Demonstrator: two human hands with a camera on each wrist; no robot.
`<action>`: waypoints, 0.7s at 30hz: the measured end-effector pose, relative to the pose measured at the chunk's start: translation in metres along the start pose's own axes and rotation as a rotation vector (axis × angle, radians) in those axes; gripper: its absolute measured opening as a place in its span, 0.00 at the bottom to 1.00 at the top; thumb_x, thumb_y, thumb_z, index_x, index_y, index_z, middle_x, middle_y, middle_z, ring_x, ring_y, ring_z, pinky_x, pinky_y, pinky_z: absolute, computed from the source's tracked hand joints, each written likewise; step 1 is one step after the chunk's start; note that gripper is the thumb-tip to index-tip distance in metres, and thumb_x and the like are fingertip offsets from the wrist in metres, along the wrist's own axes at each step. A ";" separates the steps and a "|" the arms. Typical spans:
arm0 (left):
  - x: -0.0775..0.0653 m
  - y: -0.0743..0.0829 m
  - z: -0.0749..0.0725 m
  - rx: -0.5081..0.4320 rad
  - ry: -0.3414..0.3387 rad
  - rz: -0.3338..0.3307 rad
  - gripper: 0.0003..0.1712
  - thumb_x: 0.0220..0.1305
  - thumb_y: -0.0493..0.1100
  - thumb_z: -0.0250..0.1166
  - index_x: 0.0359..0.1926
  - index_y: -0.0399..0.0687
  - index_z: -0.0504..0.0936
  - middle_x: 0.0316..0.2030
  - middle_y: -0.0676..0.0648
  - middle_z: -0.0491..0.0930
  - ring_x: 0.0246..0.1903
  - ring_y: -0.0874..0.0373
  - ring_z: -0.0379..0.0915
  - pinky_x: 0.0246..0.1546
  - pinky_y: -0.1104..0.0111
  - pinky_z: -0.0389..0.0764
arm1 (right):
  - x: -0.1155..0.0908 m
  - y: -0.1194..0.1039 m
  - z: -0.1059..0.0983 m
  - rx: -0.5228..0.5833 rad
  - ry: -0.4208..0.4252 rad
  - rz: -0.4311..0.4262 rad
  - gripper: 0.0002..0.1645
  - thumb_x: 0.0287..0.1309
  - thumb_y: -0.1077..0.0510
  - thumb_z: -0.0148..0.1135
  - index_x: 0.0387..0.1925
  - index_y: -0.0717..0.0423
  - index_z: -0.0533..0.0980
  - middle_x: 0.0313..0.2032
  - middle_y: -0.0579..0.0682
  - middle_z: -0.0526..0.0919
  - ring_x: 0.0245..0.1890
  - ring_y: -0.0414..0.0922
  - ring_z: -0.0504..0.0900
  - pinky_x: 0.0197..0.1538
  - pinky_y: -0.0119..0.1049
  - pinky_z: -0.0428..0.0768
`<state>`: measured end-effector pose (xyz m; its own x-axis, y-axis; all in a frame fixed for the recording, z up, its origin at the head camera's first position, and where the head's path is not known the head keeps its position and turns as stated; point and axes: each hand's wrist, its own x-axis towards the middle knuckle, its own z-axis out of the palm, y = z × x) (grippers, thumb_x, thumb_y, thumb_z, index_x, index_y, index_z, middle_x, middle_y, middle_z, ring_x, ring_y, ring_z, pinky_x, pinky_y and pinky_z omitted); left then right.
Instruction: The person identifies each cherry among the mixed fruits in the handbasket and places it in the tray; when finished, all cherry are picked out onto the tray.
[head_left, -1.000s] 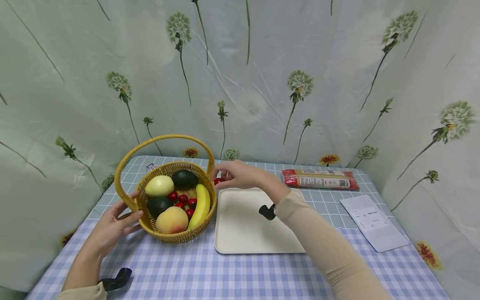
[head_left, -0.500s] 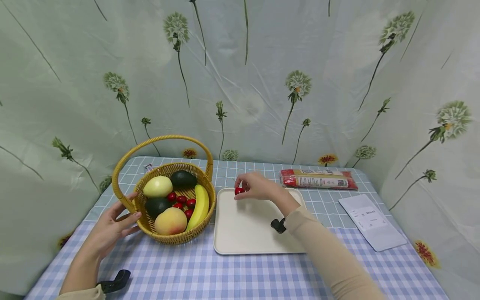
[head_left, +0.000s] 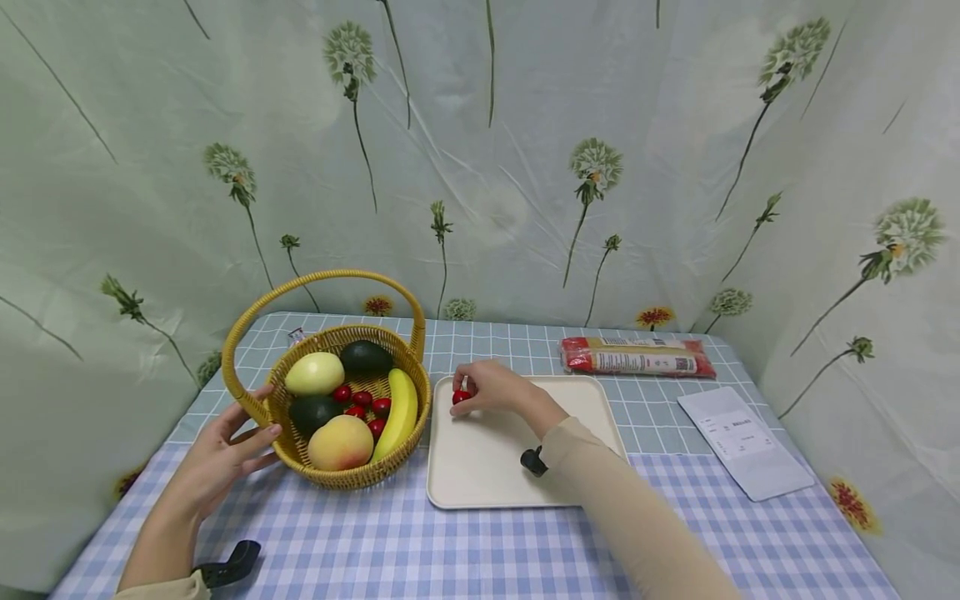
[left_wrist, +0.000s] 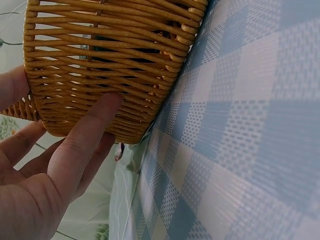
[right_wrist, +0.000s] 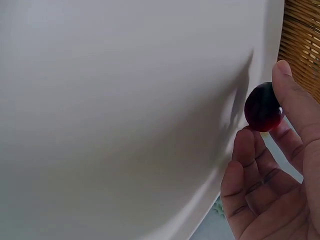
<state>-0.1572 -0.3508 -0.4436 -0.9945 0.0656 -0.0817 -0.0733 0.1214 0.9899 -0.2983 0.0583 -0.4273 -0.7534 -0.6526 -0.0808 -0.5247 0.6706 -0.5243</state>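
Note:
My right hand (head_left: 491, 390) pinches a cherry-like red fruit (right_wrist: 263, 107) between thumb and fingertips, above the far left part of the cream tray (head_left: 457, 483). At the left side of the yellow wicker basket (head_left: 360, 475), my left hand (head_left: 225, 454) holds the base of its handle, with straight fingers (left_wrist: 82, 140) pressed on the outer weave in the left wrist view. Inside the basket lie a peach (head_left: 341, 443), a banana (head_left: 398, 417), a pale yellow-green fruit (head_left: 315, 373), two dark green fruits (head_left: 367, 358) and several small red fruits (head_left: 362, 399).
A red and clear package (head_left: 637, 357) lies behind the tray to the right. Nearer on that side is a white packet (head_left: 745, 444) with a label. The checked tablecloth (head_left: 420, 550) covers the table, and a dandelion-print curtain (head_left: 495, 167) hangs behind.
My right hand carries the red fruit from the basket's right edge over the tray, then slightly back left and lower toward it. My left hand stays at the basket.

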 end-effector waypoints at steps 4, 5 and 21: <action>0.000 0.000 0.000 -0.004 -0.003 0.004 0.45 0.78 0.35 0.64 0.87 0.48 0.50 0.79 0.32 0.46 0.54 0.80 0.76 0.48 0.67 0.91 | 0.005 -0.003 0.003 0.005 -0.002 0.011 0.20 0.59 0.50 0.83 0.43 0.53 0.80 0.27 0.43 0.77 0.29 0.38 0.71 0.35 0.28 0.70; 0.000 0.000 0.000 -0.005 -0.004 0.002 0.45 0.78 0.35 0.64 0.87 0.48 0.50 0.79 0.32 0.46 0.54 0.80 0.76 0.48 0.67 0.91 | 0.005 -0.004 0.003 0.007 -0.002 0.012 0.20 0.59 0.50 0.83 0.43 0.53 0.80 0.27 0.43 0.77 0.29 0.38 0.71 0.35 0.28 0.70; -0.001 0.001 0.000 0.018 -0.001 -0.016 0.47 0.79 0.37 0.64 0.87 0.46 0.48 0.80 0.30 0.44 0.53 0.81 0.75 0.49 0.66 0.91 | 0.006 -0.009 -0.016 -0.045 0.009 -0.005 0.27 0.61 0.46 0.81 0.54 0.56 0.81 0.32 0.48 0.81 0.31 0.40 0.75 0.37 0.31 0.75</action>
<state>-0.1566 -0.3510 -0.4427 -0.9931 0.0648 -0.0974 -0.0876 0.1400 0.9863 -0.3041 0.0542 -0.4097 -0.7545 -0.6525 -0.0705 -0.5454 0.6830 -0.4858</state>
